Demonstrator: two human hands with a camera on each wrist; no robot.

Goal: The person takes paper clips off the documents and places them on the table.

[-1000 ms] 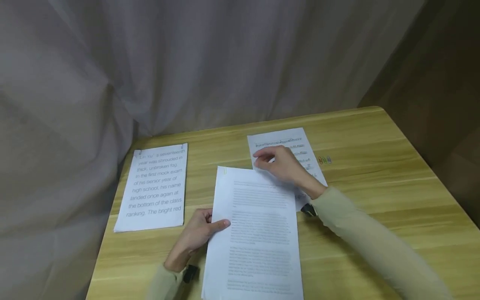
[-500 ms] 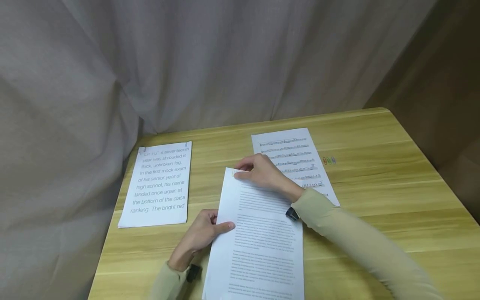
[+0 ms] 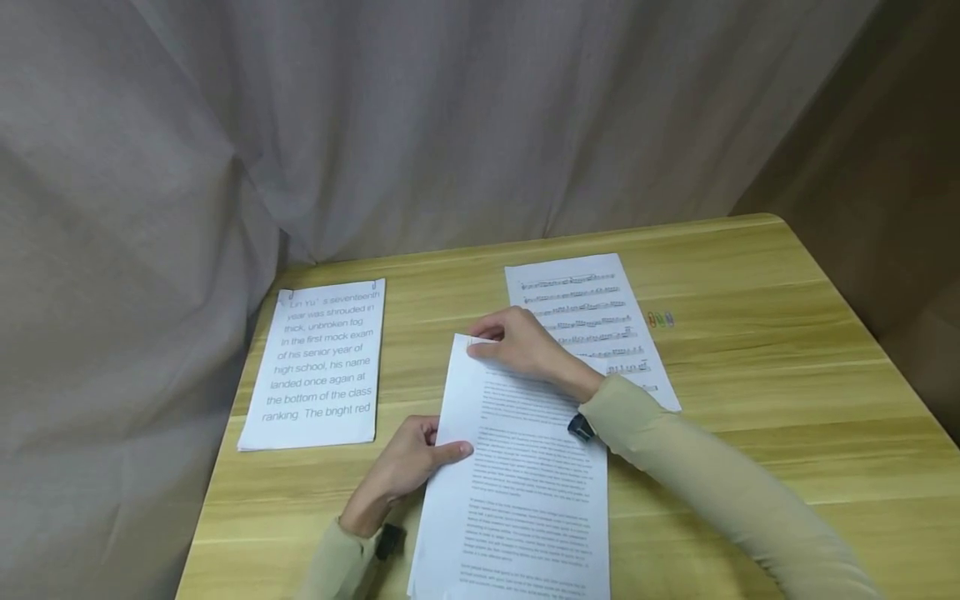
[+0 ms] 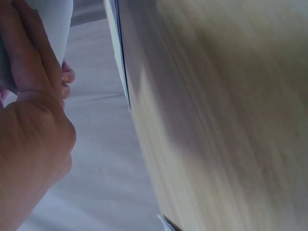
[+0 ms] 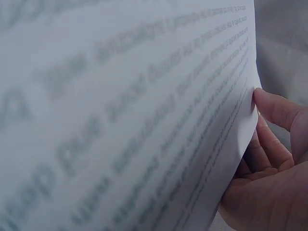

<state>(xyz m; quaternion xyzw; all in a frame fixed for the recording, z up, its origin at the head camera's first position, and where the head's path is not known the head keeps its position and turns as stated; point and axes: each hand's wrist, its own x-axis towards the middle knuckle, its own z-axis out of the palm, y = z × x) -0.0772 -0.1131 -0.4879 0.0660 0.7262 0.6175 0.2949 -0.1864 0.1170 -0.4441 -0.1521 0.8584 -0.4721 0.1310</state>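
A stack of printed sheets [image 3: 525,500] is held up off the table in both hands. My left hand [image 3: 405,462] grips its left edge, thumb on the front and fingers behind; the left wrist view shows the left hand [image 4: 36,115] beneath the paper. At the top left corner, my right hand [image 3: 525,346] pinches the sheets between thumb and fingers, covering the spot where a yellow paper clip was. In the right wrist view the right hand [image 5: 274,168] holds the edge of the printed paper [image 5: 144,106].
A large-print stack [image 3: 318,367] with clips at its two top corners lies at the left of the wooden table [image 3: 750,333]. Sheet music [image 3: 577,300] lies behind the right forearm. Several coloured paper clips [image 3: 660,320] are to its right. A grey curtain [image 3: 420,125] hangs behind.
My right hand has come down and left from above the stack's top edge to its top left corner, and now pinches it there. The left hand keeps its grip.
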